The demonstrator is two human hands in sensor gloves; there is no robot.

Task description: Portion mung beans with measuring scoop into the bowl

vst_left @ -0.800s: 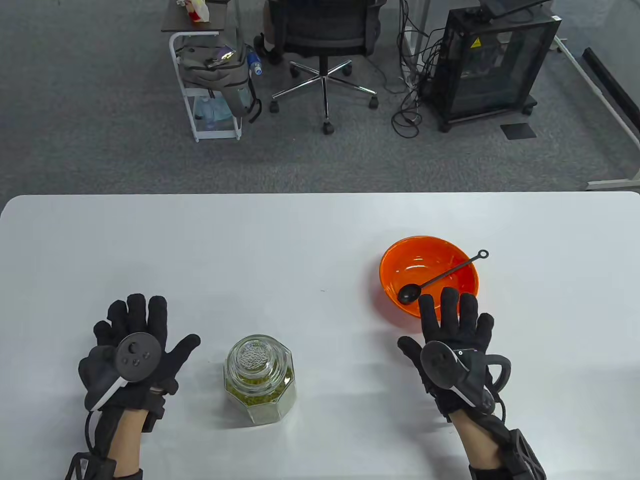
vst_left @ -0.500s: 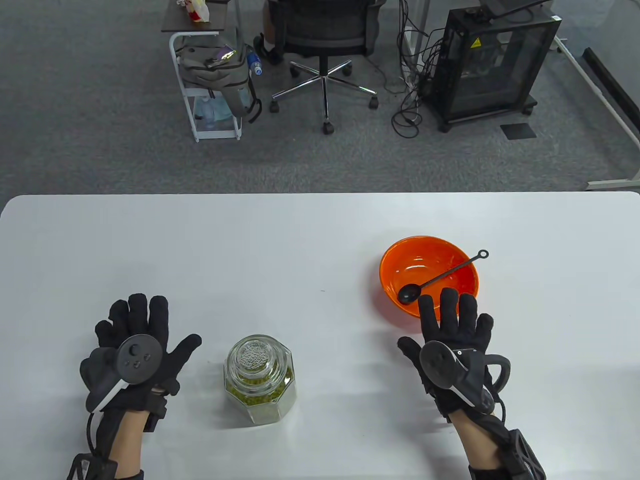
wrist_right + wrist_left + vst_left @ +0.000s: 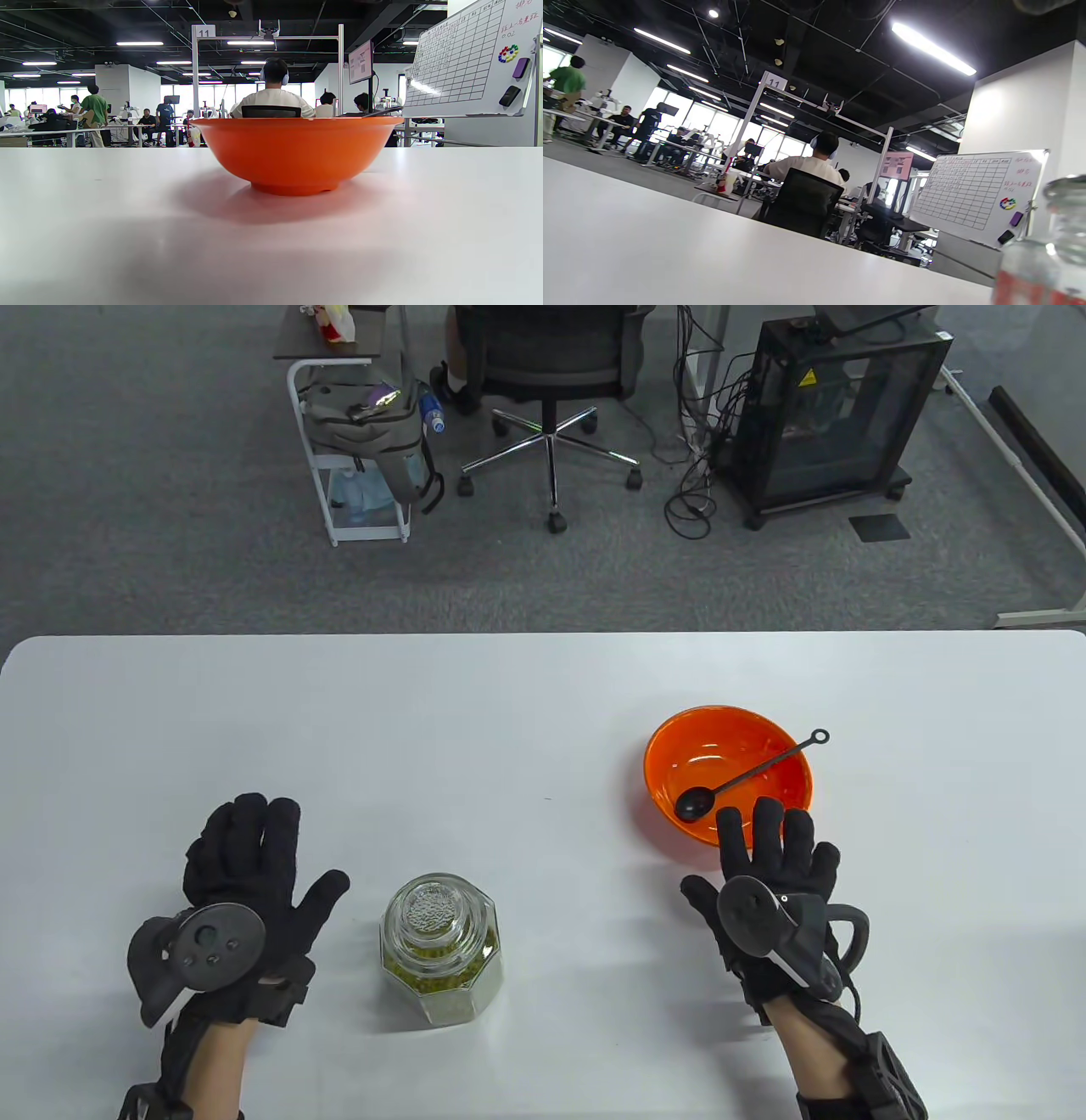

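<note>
Both my grips are spread, holding nothing: left hand (image 3: pixel 246 882) beside the lidded jar (image 3: pixel 441 950), right hand (image 3: pixel 768 891) just short of the bowl (image 3: pixel 670 823) holding the scoop (image 3: pixel 747 776). I judge a careless reach could tip that scoop out.

Lighting's bright and even from above. The white worktop (image 3: pixel 543 712) is nearly blown out in the table view, with only soft, faint shadows under the bowl (image 3: pixel 728 774) and jar (image 3: pixel 441 948). Small glare spots show inside the bowl and on the jar's glass lid. That view is sharp, edges bowed slightly. In both wrist views the ceiling strip lights (image 3: pixel 933 48) flare white. In the left one the jar (image 3: pixel 1048 254) is a close blur; the right one's near worktop goes soft, under the bowl (image 3: pixel 297 152) a reddish shadow.
</note>
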